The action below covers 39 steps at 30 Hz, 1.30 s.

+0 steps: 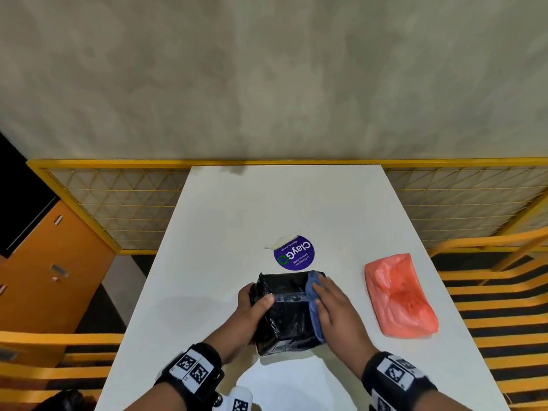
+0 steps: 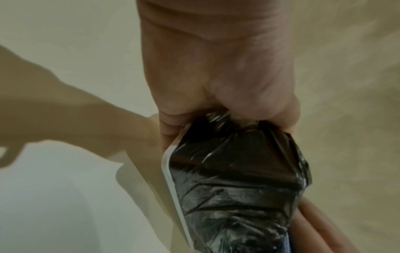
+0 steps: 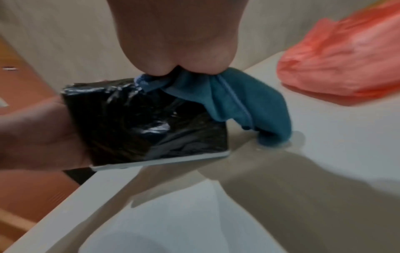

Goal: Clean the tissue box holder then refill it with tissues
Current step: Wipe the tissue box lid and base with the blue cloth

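The tissue box holder is a black, shiny, plastic-wrapped box with a pale bottom edge, standing on the white table near its front. My left hand grips its left side, thumb across the top; the left wrist view shows the holder held from its end. My right hand presses a blue cloth against the holder's right side with fingers laid flat. In the right wrist view the cloth hangs from under the palm beside the holder.
A salmon-pink plastic bag lies on the table to the right, also seen as the bag. A round purple sticker sits just behind the holder. Yellow railings border the table; an orange cabinet stands at left.
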Available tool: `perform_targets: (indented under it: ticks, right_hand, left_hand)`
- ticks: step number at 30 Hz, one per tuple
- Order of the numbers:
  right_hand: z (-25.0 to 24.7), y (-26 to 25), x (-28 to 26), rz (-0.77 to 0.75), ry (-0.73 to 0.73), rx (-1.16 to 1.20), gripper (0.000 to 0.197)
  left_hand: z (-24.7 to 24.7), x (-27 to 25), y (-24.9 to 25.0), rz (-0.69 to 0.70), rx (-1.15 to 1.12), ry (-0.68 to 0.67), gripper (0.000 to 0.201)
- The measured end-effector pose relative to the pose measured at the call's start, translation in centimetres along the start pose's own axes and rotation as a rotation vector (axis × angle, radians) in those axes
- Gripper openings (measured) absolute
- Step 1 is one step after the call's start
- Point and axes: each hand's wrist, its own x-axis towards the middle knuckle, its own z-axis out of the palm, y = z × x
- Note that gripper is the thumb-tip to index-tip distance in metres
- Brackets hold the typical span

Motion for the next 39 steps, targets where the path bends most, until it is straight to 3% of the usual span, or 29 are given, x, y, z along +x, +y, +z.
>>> perform_targets:
  ticks: [3,7,13,16,20,24,27,31,33,35,37,39]
  right_hand:
    - [0.3,-2.3,-0.4,-0.134,-0.073,0.051,0.043]
    - [-0.7,0.3,-3.5,-0.296,-0.189,-0.019,0.048]
    - [-1.0,1.7,0.5,0.038,-0.063,0.010,0.044]
    - [0.1,-1.3,2.8,-0.037,-0.081,0.003,0.040]
    - [0.2,-2.1,1.0,-0.228,-0.169,-0.058,0.041]
    - [-1.6,0.3,0.6,-0.093,-0.141,-0.032,0.050]
    - [-1.6,-0.9,2.6,-0.001,-0.112,-0.001,0.042]
    - [0.9,-4.8,4.3,-0.086,-0.140,-0.037,0.039]
    - [2.1,-6.3,3.4,-0.193,-0.182,-0.020,0.041]
    - [2.1,-7.3,1.9,-0.333,-0.198,-0.004,0.042]
    - [1.5,-6.3,0.2,-0.434,-0.244,-0.031,0.049]
    - [0.2,-3.6,-0.5,-0.415,-0.252,-0.084,0.054]
  left_hand:
    - [-0.6,0.1,-0.1,0.006,-0.009,0.030,0.058]
    - [-1.5,-0.2,-0.3,0.010,-0.001,0.034,0.072]
    - [-0.9,-0.2,-0.5,0.020,-0.001,0.020,0.062]
    - [-1.0,-0.2,-0.6,0.027,-0.002,0.032,0.056]
    - [-1.7,-0.1,-0.7,0.039,-0.011,0.038,0.063]
    - [-1.8,-0.2,-0.6,0.034,0.010,-0.001,0.058]
    - [-1.3,-0.1,-0.4,0.039,0.016,-0.005,0.050]
    - [-1.0,-0.1,-0.5,0.048,-0.002,0.013,0.057]
    - [-1.2,-0.1,-0.8,0.048,-0.018,0.013,0.064]
    - [-1.3,-0.2,-1.1,0.048,-0.049,0.005,0.057]
    - [-1.4,-0.3,-1.6,0.043,-0.061,0.002,0.058]
    - [-1.4,-0.4,-1.9,0.047,-0.041,0.004,0.065]
